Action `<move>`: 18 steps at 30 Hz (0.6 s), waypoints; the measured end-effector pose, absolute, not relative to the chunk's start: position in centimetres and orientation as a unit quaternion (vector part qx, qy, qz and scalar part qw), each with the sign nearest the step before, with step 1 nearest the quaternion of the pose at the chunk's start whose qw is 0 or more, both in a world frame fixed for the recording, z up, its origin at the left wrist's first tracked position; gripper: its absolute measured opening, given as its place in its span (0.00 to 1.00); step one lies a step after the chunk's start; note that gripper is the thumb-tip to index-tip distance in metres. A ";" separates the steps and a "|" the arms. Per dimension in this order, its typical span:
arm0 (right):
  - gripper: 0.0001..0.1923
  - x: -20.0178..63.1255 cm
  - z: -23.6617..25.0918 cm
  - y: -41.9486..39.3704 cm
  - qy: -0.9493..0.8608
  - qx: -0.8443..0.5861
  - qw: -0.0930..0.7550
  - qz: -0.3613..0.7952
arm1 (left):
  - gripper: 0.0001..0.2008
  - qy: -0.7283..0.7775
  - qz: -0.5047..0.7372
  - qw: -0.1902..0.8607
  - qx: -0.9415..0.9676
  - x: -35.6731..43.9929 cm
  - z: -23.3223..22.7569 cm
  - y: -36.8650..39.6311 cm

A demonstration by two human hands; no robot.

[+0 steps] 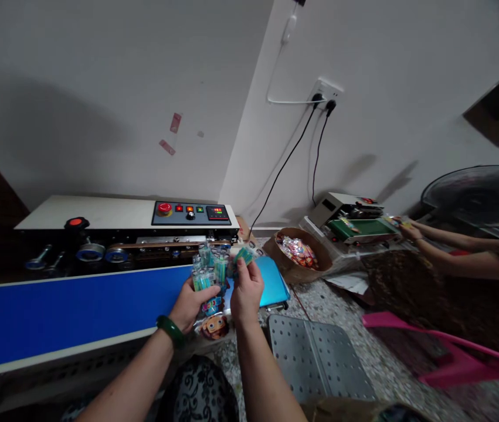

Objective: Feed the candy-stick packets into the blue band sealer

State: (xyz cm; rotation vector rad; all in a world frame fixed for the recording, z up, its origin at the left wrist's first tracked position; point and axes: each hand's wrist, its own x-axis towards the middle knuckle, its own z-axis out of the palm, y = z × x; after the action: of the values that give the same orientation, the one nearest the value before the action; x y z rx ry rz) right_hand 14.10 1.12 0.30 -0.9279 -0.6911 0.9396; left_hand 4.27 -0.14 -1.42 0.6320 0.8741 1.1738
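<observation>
A bunch of small clear packets [209, 271] with teal and yellow-green strips inside is gripped in my left hand [189, 302], thumb across the front. Just to its right, my right hand [247, 287] pinches a single teal packet [244, 255] between thumb and fingers. Below the bunch hang printed cartoon-figure packets [214, 325]; whether my left hand holds these too I cannot tell. Both hands are over the right end of a sealing machine's blue conveyor belt [77, 305]. What exactly the strips are is too small to make out.
Behind the belt stands the sealer's control panel [192, 214] with lit displays. A brown box [287, 272] of wrapped packets sits to the right. A perforated grey stool [319, 357] and pink chair [451, 346] are nearby. A co-worker's arms [438, 240] reach toward a second, green-belted machine [363, 230].
</observation>
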 end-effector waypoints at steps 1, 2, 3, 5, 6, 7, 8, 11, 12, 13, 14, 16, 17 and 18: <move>0.11 14.6 0.5 1.2 -0.315 -0.426 0.736 0.422 | 0.17 0.392 0.525 0.698 0.288 4.1 -1.4 -0.1; 0.11 15.2 0.6 1.3 -0.309 -0.428 0.741 0.415 | 0.17 0.394 0.525 0.697 0.289 3.8 -1.4 0.0; 0.12 15.9 0.7 1.4 -0.296 -0.429 0.749 0.408 | 0.17 0.396 0.526 0.696 0.285 3.5 -1.4 0.1; 0.13 17.8 0.6 1.9 -0.269 -0.440 0.755 0.406 | 0.16 0.404 0.534 0.691 0.272 2.5 -1.2 0.4; 0.14 18.9 0.4 2.2 -0.263 -0.456 0.740 0.419 | 0.16 0.410 0.539 0.686 0.265 2.0 -1.1 0.6; 0.14 19.9 0.1 2.6 -0.265 -0.483 0.708 0.441 | 0.16 0.416 0.544 0.681 0.259 1.5 -1.0 0.7; 0.14 20.8 -0.2 2.9 -0.274 -0.517 0.661 0.470 | 0.16 0.423 0.549 0.675 0.253 1.0 -0.8 0.9; 0.11 22.6 -1.7 4.1 -0.306 -0.591 0.530 0.525 | 0.17 0.435 0.563 0.660 0.241 -0.2 -0.4 1.1; 0.10 22.8 -2.1 4.5 -0.313 -0.600 0.510 0.531 | 0.18 0.435 0.565 0.659 0.241 -0.4 -0.2 1.1; 0.10 22.8 -2.5 4.8 -0.320 -0.602 0.500 0.534 | 0.18 0.433 0.566 0.659 0.241 -0.6 -0.1 1.1; 0.10 22.7 -2.8 5.3 -0.326 -0.601 0.494 0.537 | 0.17 0.431 0.567 0.659 0.242 -0.6 -0.1 1.0; 0.09 22.1 -3.2 6.2 -0.337 -0.601 0.480 0.543 | 0.17 0.431 0.567 0.660 0.241 -0.6 0.0 1.0; 0.10 21.8 -3.4 6.6 -0.343 -0.600 0.475 0.545 | 0.17 0.431 0.566 0.660 0.240 -0.6 0.0 1.0; 0.10 21.4 -3.5 7.1 -0.348 -0.599 0.470 0.547 | 0.18 0.431 0.566 0.662 0.238 -0.6 0.1 1.0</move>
State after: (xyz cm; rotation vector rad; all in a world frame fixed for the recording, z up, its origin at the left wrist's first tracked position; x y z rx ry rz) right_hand 21.43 7.12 -3.52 -1.4688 -0.8527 1.3402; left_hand -0.58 1.04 0.05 0.5387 0.9735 1.2787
